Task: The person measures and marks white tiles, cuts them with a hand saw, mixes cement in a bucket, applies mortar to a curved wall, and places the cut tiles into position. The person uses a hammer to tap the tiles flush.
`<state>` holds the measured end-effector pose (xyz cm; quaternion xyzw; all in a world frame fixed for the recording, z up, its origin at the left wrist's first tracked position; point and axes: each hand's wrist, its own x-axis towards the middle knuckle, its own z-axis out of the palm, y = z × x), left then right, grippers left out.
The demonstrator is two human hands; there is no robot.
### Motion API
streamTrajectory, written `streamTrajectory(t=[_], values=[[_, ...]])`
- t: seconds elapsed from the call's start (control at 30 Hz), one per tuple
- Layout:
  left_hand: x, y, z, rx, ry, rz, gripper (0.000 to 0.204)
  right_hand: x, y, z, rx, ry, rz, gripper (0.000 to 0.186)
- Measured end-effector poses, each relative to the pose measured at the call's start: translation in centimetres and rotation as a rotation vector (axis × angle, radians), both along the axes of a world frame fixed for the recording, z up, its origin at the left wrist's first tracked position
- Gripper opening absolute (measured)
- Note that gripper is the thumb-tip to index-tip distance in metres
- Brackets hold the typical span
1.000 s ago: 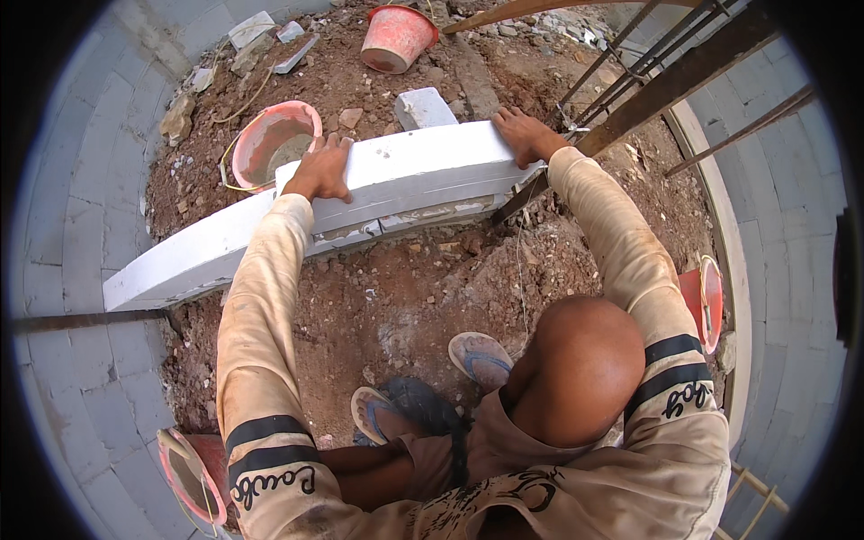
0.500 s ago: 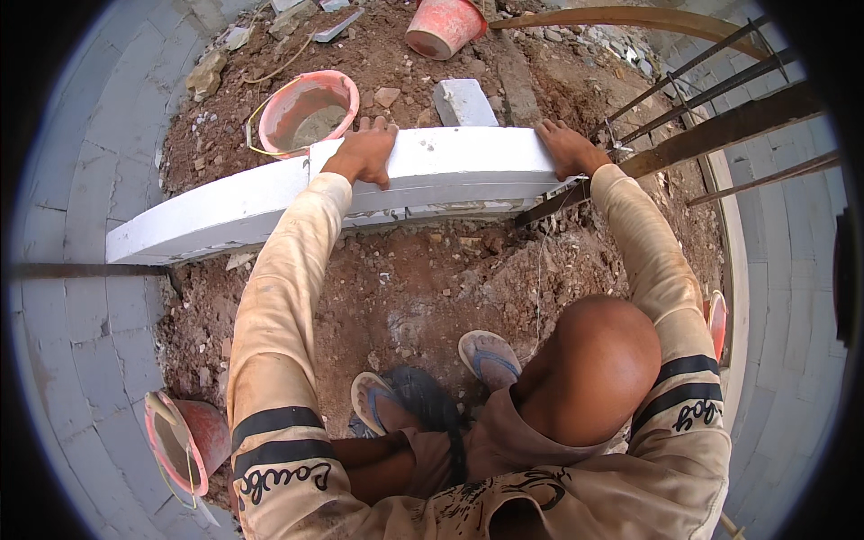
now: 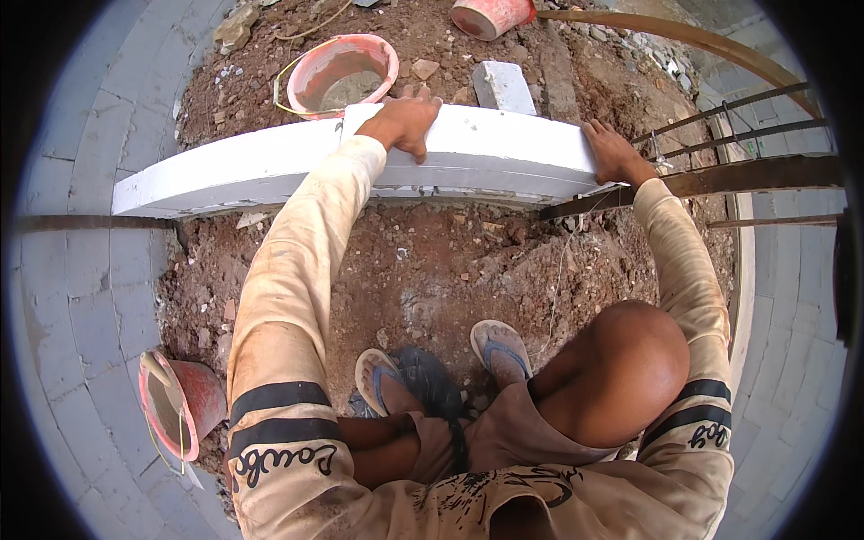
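A long white block (image 3: pixel 504 142) lies along the top of a low wall ahead of me, its left end meeting another white block (image 3: pixel 238 160). My left hand (image 3: pixel 409 121) grips it near that joint, fingers over the top and thumb down the near face. At the block's right end, my right hand (image 3: pixel 617 155) clasps the corner, its fingers partly hidden. Just beyond the joint stands a red bucket (image 3: pixel 387 76) with grey mortar inside. A smaller pale block (image 3: pixel 504 88) rests on the soil behind the wall.
A second red bucket (image 3: pixel 490 16) lies tilted at the back; another bucket (image 3: pixel 202 396) sits at lower left. Dark steel bars (image 3: pixel 747 139) and a rusty beam (image 3: pixel 747 177) jut in from the right. Grey block walls (image 3: pixel 90 297) flank both sides. Rubble-strewn soil (image 3: pixel 432 270) surrounds my sandalled feet.
The whole view has shifted, so the wall, buckets and hands appear higher and further right. Both hands keep their hold on the block, which shows no clear movement against its neighbour.
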<state>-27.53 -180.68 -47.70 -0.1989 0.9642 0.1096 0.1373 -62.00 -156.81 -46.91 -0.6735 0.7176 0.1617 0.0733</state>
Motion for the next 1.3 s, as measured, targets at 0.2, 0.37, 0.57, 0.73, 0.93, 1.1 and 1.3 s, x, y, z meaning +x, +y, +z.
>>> streamTrajectory(t=[0.2,0.37,0.57,0.73,0.93,1.1,1.3], values=[[0.9,1.9,0.2,-0.011,-0.002,-0.001,0.102,0.2,1.2,-1.0,0.023,0.008,-0.033,0.104],[1.6,2.5,0.1,-0.029,0.029,0.03,0.1,0.6,1.5,-0.6,0.091,0.032,-0.045,0.114],[1.7,2.6,-0.3,-0.054,0.056,0.005,0.104,0.4,0.1,1.9,0.221,-0.068,-0.099,0.115],[3.1,-1.2,0.6,0.161,0.065,-0.007,0.103,1.4,-1.2,3.1,0.3,-0.1,-0.147,0.11],[12.9,-8.0,2.8,0.102,0.014,0.105,0.117,5.6,-0.2,3.3,0.042,-0.252,-0.093,0.119],[19.0,-6.9,2.6,-0.065,0.008,0.083,0.124,9.1,0.9,2.8,-0.136,-0.257,-0.09,0.122],[17.3,-3.8,-0.3,-0.145,0.024,0.038,0.127,6.4,2.5,3.2,-0.376,-0.429,-0.215,0.069]])
